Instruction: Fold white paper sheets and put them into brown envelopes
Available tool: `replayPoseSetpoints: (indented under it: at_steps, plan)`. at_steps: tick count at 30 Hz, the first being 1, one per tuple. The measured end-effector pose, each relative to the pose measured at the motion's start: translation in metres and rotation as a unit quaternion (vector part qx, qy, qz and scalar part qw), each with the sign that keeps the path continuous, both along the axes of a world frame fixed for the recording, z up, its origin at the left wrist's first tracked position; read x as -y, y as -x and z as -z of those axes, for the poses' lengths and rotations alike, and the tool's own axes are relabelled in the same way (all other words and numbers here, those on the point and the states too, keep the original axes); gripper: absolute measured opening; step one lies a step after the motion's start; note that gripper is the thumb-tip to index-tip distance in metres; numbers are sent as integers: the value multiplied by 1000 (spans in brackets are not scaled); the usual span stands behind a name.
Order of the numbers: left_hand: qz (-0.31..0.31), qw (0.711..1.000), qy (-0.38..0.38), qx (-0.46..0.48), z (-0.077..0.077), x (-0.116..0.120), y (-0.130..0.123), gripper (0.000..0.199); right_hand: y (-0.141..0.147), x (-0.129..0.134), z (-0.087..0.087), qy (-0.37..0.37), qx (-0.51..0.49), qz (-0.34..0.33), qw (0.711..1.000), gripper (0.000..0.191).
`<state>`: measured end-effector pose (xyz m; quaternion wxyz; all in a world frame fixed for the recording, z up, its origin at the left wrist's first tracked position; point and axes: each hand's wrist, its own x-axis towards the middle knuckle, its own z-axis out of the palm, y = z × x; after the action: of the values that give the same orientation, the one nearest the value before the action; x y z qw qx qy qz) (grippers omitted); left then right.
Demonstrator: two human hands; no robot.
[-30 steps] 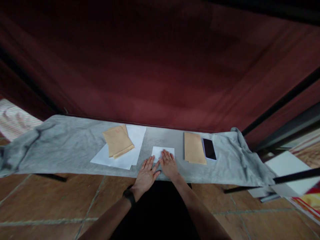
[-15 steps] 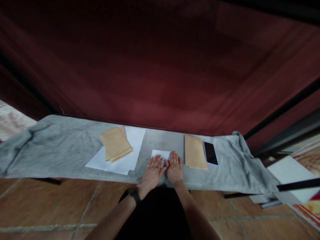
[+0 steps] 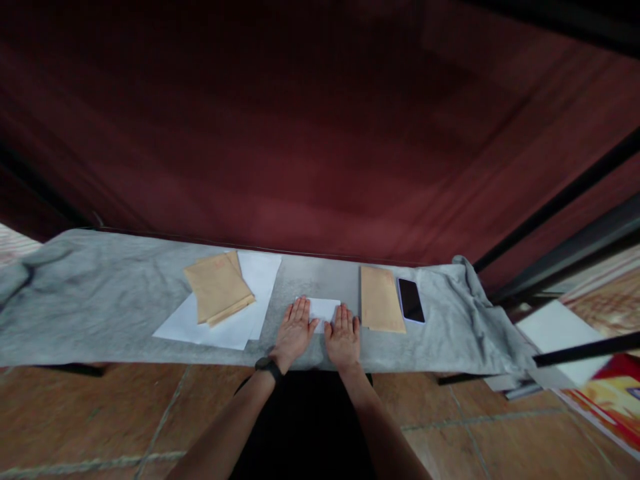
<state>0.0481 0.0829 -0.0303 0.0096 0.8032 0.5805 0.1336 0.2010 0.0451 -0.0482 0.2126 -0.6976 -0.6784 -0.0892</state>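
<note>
A small white paper [image 3: 323, 312] lies flat on the grey cloth, between my two hands. My left hand [image 3: 295, 330] rests palm down at its left edge, fingers stretched out and thumb on the paper. On the right edge lies my right hand [image 3: 344, 335], also palm down with its fingers extended. Brown envelopes [image 3: 220, 288] sit on larger white sheets [image 3: 260, 277] to the left. Right of my right hand are more brown envelopes [image 3: 381, 300], with a dark-screened phone [image 3: 411, 301] beside them.
The grey cloth [image 3: 125, 300] covers a long, narrow surface with wrinkled ends. Behind it stands a dark red panel [image 3: 310, 167]. White boards [image 3: 563, 340] and a red and yellow printed item [image 3: 615, 393] are at the lower right, near a black bar.
My hands have moved apart, left hand to the left, uncovering more of the small white paper. The whole view has shifted slightly, so most objects appear further left.
</note>
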Motion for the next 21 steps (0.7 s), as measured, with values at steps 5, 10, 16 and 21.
replayPoseSetpoints:
  at_steps: [5, 10, 16, 21]
  plan:
    - [-13, 1000, 7, -8, -2, 0, -2, 65, -3, 14, 0, 2, 1, 5, 1000, 56]
    - [-15, 1000, 0, 0, -6, -2, 1, 59, -7, 27, 0, -2, -4, -2, 1000, 56]
    - [-2, 1000, 23, 22, -27, -18, 5, 45, -8, 36, -3, -4, -10, 3, 1000, 54]
    - [28, 998, 61, 16, -43, -40, -4, 43, -8, 35, -4, 4, -19, 2, 1000, 56]
